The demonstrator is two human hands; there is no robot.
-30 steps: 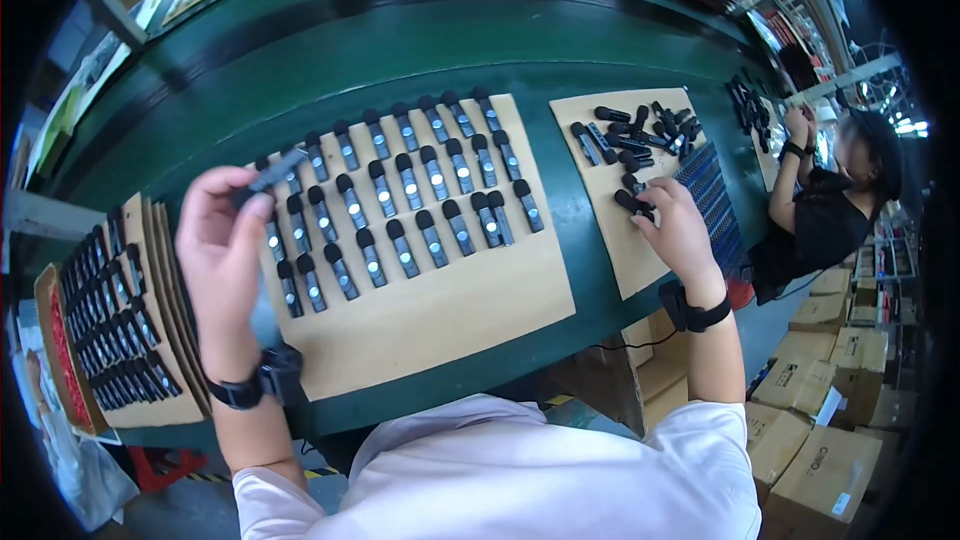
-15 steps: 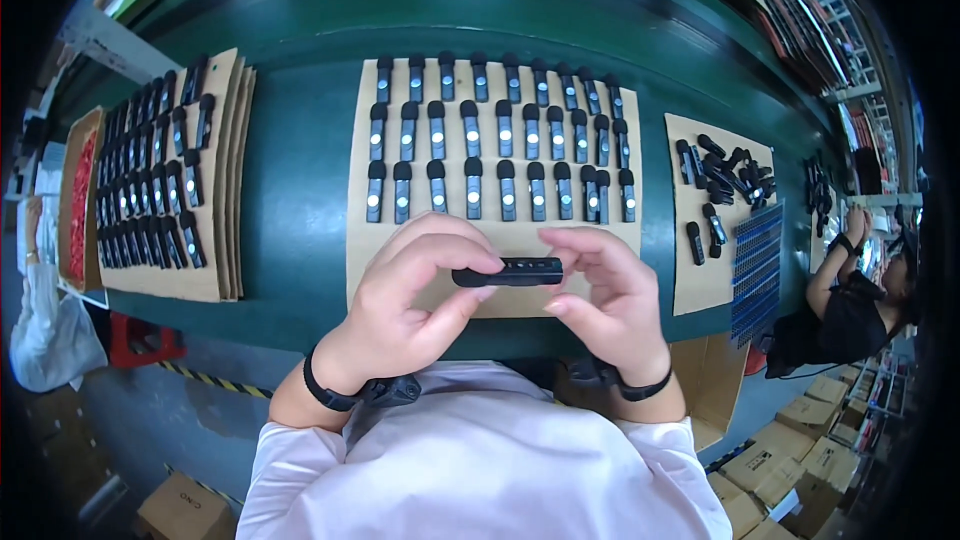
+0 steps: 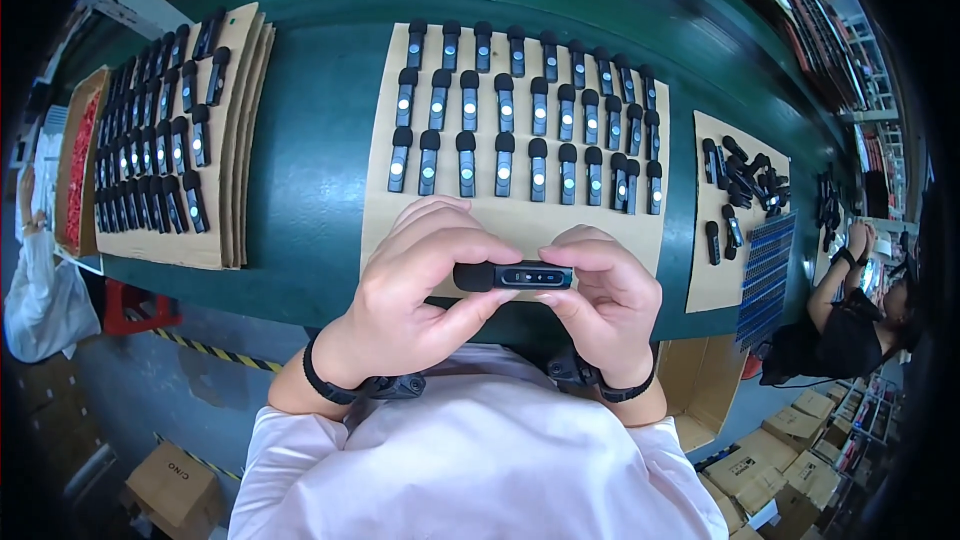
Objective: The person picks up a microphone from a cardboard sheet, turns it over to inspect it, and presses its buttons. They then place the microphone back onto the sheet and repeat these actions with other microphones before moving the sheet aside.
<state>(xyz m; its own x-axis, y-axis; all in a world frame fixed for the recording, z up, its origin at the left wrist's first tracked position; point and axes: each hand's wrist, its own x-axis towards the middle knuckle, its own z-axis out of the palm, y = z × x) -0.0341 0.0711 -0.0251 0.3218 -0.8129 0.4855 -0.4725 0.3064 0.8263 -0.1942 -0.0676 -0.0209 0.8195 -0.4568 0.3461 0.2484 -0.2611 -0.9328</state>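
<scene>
A small black wireless microphone (image 3: pixel 530 277) with a foam tip lies level between my hands, a row of small marks on the side turned up. My left hand (image 3: pixel 425 275) pinches it near the foam end. At its opposite end, the thumb and fingers of my right hand (image 3: pixel 608 290) are closed on the body. Just beyond my hands, a cardboard sheet (image 3: pixel 385 230) carries three rows of similar microphones (image 3: pixel 539 170), foam tips pointing away from me, most with a bright round spot on the body.
To the left, more microphones (image 3: pixel 160 145) lie on stacked cardboard sheets (image 3: pixel 230 230), beside a box of red pieces (image 3: pixel 85 170). On the right, a cardboard sheet (image 3: pixel 712 290) bears a loose pile of microphones (image 3: pixel 750 180) and a blue grid-like tray (image 3: pixel 768 270). Other people (image 3: pixel 845 325) sit at both sides.
My right hand has closed from apart onto the microphone's end. The microphone has rolled so its marked side faces up more. The whole view has shifted slightly.
</scene>
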